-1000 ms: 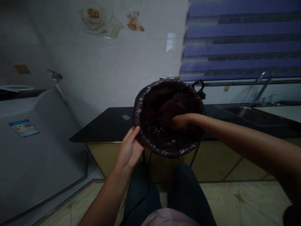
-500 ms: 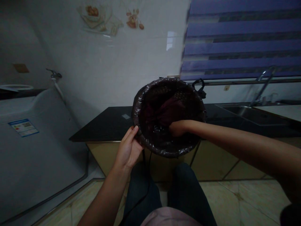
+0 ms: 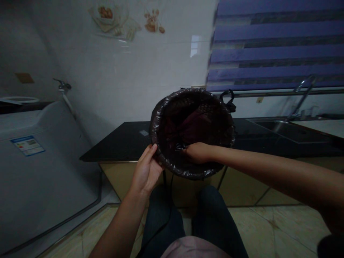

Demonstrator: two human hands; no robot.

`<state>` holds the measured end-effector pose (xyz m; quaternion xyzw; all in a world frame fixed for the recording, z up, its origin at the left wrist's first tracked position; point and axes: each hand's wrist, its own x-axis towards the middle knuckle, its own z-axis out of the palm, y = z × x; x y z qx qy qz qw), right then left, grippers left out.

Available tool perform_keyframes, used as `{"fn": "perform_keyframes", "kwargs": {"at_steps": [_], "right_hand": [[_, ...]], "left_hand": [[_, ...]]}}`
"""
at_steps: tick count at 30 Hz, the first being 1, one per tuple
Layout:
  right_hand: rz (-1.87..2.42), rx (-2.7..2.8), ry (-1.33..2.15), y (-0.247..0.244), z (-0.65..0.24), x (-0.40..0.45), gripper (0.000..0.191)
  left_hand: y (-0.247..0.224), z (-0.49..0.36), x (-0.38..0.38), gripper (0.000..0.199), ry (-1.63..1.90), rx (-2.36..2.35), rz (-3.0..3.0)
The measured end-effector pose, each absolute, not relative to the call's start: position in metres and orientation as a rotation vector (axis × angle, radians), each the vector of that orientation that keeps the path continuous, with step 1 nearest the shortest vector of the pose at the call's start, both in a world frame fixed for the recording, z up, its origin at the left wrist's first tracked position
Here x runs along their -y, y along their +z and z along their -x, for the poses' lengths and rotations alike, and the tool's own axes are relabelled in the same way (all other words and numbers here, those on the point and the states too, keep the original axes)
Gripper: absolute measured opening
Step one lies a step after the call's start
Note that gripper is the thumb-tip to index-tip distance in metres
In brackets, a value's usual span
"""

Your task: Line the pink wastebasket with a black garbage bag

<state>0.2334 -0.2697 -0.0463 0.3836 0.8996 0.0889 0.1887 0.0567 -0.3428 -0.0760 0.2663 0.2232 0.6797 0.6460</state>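
Observation:
A round trash bin (image 3: 194, 175) lined with a dark plastic bag (image 3: 215, 122) is tipped with its mouth towards me, over the counter's front edge. My left hand (image 3: 147, 168) grips the bin at its lower left side, thumb on the rim and the other fingers behind it. Inside the mouth, my right hand (image 3: 199, 152) is curled against the liner, low in the bin. Its fingertips are in shadow, so what they hold, if anything, cannot be made out. A knotted loop of bag (image 3: 229, 100) sticks out at the rim's upper right.
Behind the bin runs a black countertop (image 3: 115, 141) over yellowish cabinets (image 3: 244, 182). A sink (image 3: 285, 130) with a tall faucet (image 3: 305, 95) lies to the right. At left stands a white washing machine (image 3: 51, 172) below a wall tap (image 3: 62, 85). A purple striped blind (image 3: 276, 39) hangs behind.
My right hand has moved a little to the left and down inside the bin. My left hand and the bin have stayed nearly where they were.

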Motion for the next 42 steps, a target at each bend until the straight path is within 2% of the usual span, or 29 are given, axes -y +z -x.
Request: {"fn": "perform_keyframes", "kwargs": {"at_steps": [9,19,42], "right_hand": [[-0.903,-2.693,0.192,-0.045,-0.221,0.279,0.038],[-0.959,-2.718,0.141,-0.037,-0.212,0.278,0.037],[-0.815,-2.839,0.601,-0.037,-0.182,0.256,0.035]], "left_hand": [[-0.076,-0.056,0.343,0.016,1.543,-0.507,-0.623],[-0.075,-0.057,0.343,0.021,1.530,-0.525,-0.612],[-0.076,-0.056,0.344,0.017,1.531,-0.519,-0.592]]}}
